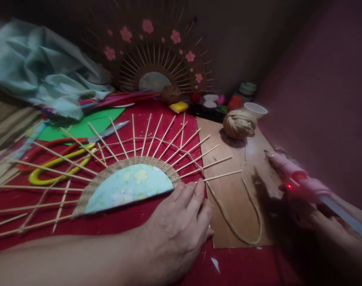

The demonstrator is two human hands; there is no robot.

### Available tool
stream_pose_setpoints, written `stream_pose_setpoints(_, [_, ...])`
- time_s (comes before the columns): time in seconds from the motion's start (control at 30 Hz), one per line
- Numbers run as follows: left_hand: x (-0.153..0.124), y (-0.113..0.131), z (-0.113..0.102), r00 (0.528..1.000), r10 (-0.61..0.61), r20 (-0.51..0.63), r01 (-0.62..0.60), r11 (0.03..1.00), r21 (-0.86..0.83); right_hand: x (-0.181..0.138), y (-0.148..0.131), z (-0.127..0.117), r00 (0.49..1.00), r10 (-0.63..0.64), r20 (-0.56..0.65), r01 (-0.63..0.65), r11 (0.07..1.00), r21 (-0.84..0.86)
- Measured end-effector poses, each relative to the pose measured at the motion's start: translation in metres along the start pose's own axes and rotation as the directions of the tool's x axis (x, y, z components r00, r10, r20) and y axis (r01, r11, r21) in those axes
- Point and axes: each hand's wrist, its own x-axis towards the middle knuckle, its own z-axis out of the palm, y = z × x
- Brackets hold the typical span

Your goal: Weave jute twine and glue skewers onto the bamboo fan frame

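A half-round fan frame of thin wooden sticks lies flat, with a woven twine band around a blue floral half disc. My left hand has its fingers together on the lowest right wooden stick, beside the band's end; its fingertips are partly hidden. In my right hand is a pink hot glue gun with a red light lit and a glue stick at its back. Twine crosses the sticks and loops right toward a twine ball.
Scissors with red and yellow handles lie left, over green paper. Brown cardboard lies under the twine loop. Behind stand a flowered stick fan, pale cloth and a white cup. A wall rises at right.
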Motion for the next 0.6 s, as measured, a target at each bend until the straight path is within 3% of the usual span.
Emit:
stream_pose_setpoints(0.1, [0.001, -0.002, -0.004, 0.999, 0.013, -0.045, -0.013, 1.000, 0.012, 0.009, 0.009, -0.010, 0.983, -0.132, 0.131, 0.159, 0.960, -0.229])
stream_pose_setpoints(0.2, [0.004, -0.009, -0.009, 0.992, 0.028, -0.126, -0.024, 0.999, 0.034, 0.015, 0.020, -0.015, 0.963, -0.187, 0.196, 0.262, 0.827, -0.498])
stream_pose_setpoints(0.27, [0.007, -0.016, -0.011, 0.987, -0.015, -0.158, 0.023, 0.999, 0.046, 0.016, 0.025, -0.018, 0.943, -0.225, 0.244, 0.328, 0.749, -0.576])
stream_pose_setpoints(0.4, [0.013, -0.029, -0.011, 0.986, -0.128, -0.103, 0.138, 0.986, 0.096, 0.006, 0.005, -0.015, 0.887, -0.398, 0.233, 0.448, 0.626, -0.638])
stream_pose_setpoints(0.47, [0.016, -0.033, -0.010, 0.987, -0.144, -0.067, 0.152, 0.980, 0.132, -0.004, -0.021, -0.002, 0.859, -0.482, 0.172, 0.485, 0.658, -0.576])
stream_pose_setpoints(0.5, [0.017, -0.035, -0.009, 0.988, -0.143, -0.061, 0.151, 0.978, 0.145, -0.009, -0.036, 0.009, 0.834, -0.516, 0.197, 0.539, 0.681, -0.496])
stream_pose_setpoints(0.6, [0.019, -0.035, -0.008, 0.990, -0.129, -0.062, 0.138, 0.977, 0.162, -0.017, -0.070, 0.046, 0.735, -0.454, 0.504, 0.656, 0.664, -0.360])
